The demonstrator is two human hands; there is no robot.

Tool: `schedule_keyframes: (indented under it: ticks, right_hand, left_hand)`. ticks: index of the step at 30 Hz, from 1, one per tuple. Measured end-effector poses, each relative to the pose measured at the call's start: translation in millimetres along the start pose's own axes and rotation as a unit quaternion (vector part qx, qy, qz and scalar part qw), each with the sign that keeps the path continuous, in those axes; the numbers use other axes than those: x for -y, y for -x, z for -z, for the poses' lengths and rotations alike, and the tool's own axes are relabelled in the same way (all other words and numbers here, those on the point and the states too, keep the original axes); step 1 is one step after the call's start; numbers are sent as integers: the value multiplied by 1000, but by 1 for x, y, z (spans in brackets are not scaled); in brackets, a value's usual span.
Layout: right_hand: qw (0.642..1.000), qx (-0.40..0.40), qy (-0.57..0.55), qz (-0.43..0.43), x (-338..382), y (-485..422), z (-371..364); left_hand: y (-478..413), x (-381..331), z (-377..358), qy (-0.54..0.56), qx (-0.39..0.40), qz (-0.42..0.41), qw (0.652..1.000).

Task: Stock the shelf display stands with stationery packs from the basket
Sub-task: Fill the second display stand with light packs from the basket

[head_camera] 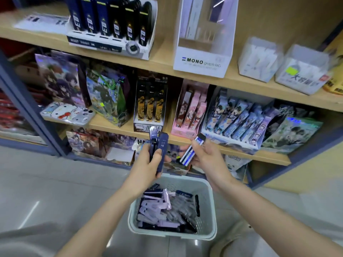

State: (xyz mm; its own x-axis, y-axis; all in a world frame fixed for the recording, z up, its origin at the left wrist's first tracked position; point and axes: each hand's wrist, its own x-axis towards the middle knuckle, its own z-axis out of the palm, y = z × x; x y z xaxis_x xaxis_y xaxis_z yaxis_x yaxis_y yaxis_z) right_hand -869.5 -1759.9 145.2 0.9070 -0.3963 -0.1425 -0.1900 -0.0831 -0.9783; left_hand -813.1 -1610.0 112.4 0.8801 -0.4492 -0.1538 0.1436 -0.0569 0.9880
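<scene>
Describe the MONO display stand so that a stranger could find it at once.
Look at the top wooden shelf. Right of the stand of dark packs is a tall white display stand. Only it bears the words MONO graph MG on its front, and it is mostly unfilled.

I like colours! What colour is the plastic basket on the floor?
The perforated plastic basket is pale grey-green; the head view shows it.

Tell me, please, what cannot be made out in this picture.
Head view only.
1. Count of dark packs in the left hand: the hand covers part.
2. Bottom of the basket: hidden under the heap of packs.
3. Top of the MONO stand: cut off by the upper edge.
4. Print on the striped pack in the right hand: blurred.
</scene>
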Motion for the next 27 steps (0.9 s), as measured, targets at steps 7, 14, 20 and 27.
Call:
schedule_keyframes:
  ticks: [7, 14, 20, 27]
  right_hand:
    - [964, 14, 235, 124, 98, -8, 28]
    - [901, -118, 301, 288, 194, -56, 48]
    - [830, -232, 350, 367, 249, -119, 48]
    - [830, -227, 368, 352, 272, -165, 36]
  left_hand:
    - [-21, -66, 19, -25, -17, -116, 993]
    - [-45, -105, 34, -38, -20, -173, 984]
    - [-60, -115, 40, -13, -14, -188, 982]
    - [-70, -118, 46, -1, -13, -194, 981]
